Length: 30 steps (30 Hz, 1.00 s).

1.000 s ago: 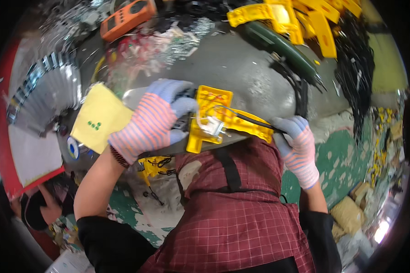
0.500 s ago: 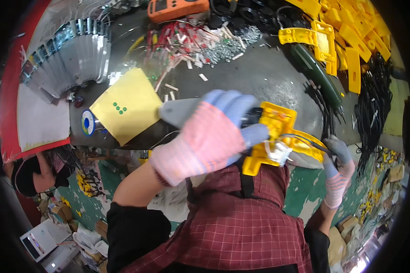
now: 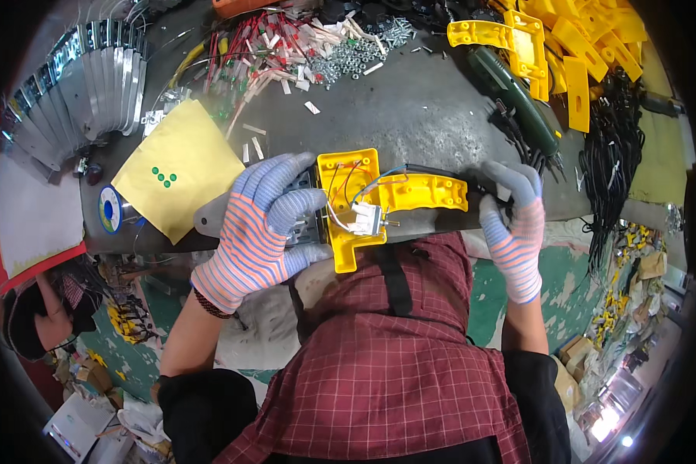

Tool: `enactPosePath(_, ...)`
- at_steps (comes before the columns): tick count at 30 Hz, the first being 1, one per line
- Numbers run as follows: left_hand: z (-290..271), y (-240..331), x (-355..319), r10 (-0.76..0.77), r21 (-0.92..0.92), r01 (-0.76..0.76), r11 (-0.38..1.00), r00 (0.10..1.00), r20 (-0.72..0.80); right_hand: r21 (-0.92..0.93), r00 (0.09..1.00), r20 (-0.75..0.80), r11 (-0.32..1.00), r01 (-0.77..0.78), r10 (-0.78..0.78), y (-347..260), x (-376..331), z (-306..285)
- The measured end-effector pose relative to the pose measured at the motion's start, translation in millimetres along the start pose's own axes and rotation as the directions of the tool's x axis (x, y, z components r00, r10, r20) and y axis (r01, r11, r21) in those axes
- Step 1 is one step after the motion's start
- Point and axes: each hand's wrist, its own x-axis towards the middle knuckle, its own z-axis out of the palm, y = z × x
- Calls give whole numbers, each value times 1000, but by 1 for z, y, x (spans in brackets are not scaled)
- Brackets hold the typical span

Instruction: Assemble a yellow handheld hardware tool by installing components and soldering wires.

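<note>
In my left hand (image 3: 259,224), gloved in striped knit, is a yellow plastic housing half (image 3: 429,193), held level by its metal end. A flat grey blade (image 3: 213,216) sticks out to the left beneath the hand. Inside the housing lie thin red, blue and white wires and a white switch (image 3: 368,219) with metal tips. A black cable (image 3: 441,170) runs along the handle's upper edge toward my right hand (image 3: 516,224). The right fingers and thumb curl round the cable just past the handle's end; the exact grip is partly hidden.
A yellow paper sheet (image 3: 179,166) with green dots lies left, beside a solder reel (image 3: 110,209). Grey blades (image 3: 93,85) stand in a row behind it. Nuts and screws (image 3: 356,58), a dark green power tool (image 3: 510,97), yellow housings (image 3: 588,46) and black cables (image 3: 615,155) lie farther back.
The housing has moved left and now lies level with its inside showing. My left hand has shifted left, while my right hand has come left and up along the cable.
</note>
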Motion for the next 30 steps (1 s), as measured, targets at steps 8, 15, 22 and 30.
enactPosePath(8, -2, -1, 0, 94, 12, -95, 995, 995, 24, -78, 981, 165, 990, 114, -100, -85, -19, 43)
enactPosePath(15, -3, -8, -7, 83, -113, -82, 990, 996, 8, -269, 980, 196, 959, 89, -36, -93, -10, 62)
enactPosePath(22, -4, -4, -2, 197, 31, -200, 979, 977, 83, -126, 983, 151, 984, 125, -106, -90, -14, 67)
enactPosePath(30, 0, 5, 6, 163, 193, -194, 962, 973, 165, -121, 984, 135, 984, 130, -114, -90, -20, 70)
